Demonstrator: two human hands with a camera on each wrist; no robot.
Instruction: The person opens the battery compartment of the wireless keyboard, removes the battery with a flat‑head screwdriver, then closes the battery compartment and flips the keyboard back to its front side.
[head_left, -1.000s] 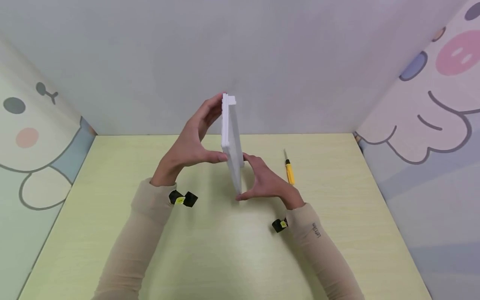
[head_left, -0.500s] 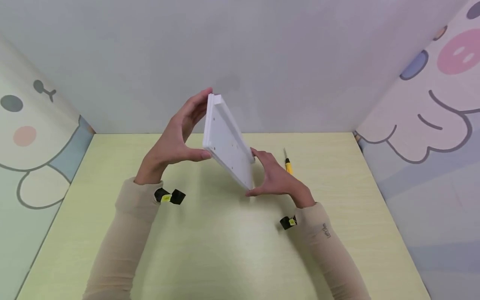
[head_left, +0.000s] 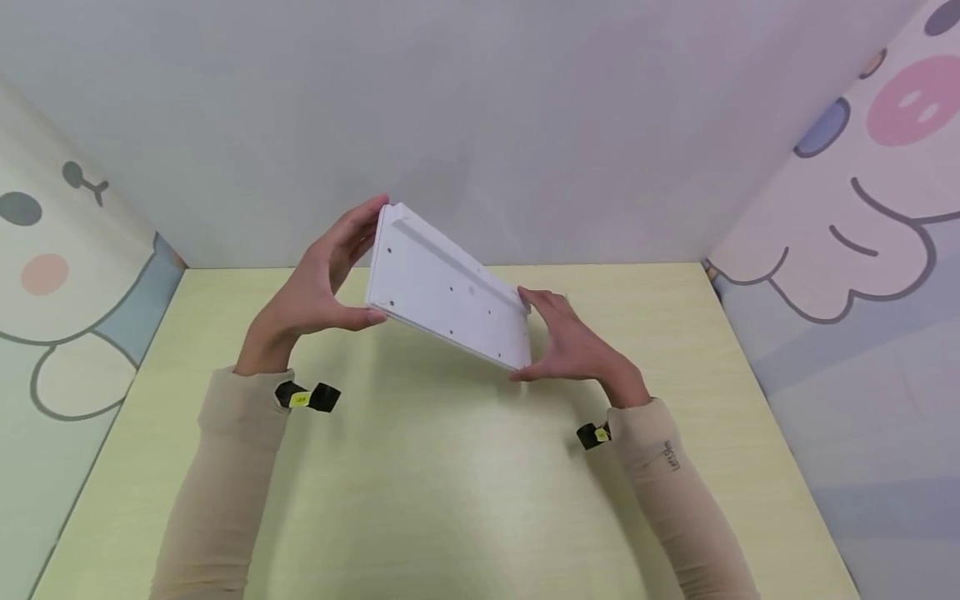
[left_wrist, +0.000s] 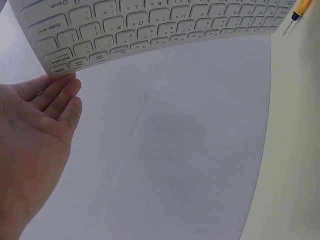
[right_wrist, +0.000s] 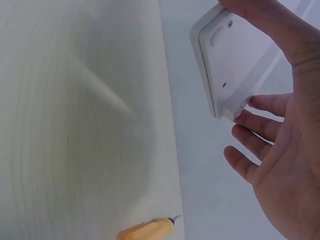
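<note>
Head view: both hands pinch the keyboard (head_left: 448,299) ends, underside up, long axis left-right

white keyboard (head_left: 448,297), pale yellow-green table (head_left: 450,483), yellow-handled tool (right_wrist: 147,231)

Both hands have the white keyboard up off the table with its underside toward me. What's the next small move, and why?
Probably lay it face-down on the table. The keyboard hangs tilted in the air, screw-dotted underside up, pinched at its ends by the left hand and right hand. The yellow screwdriver lies apart, and neither hand is free to take it.
</note>
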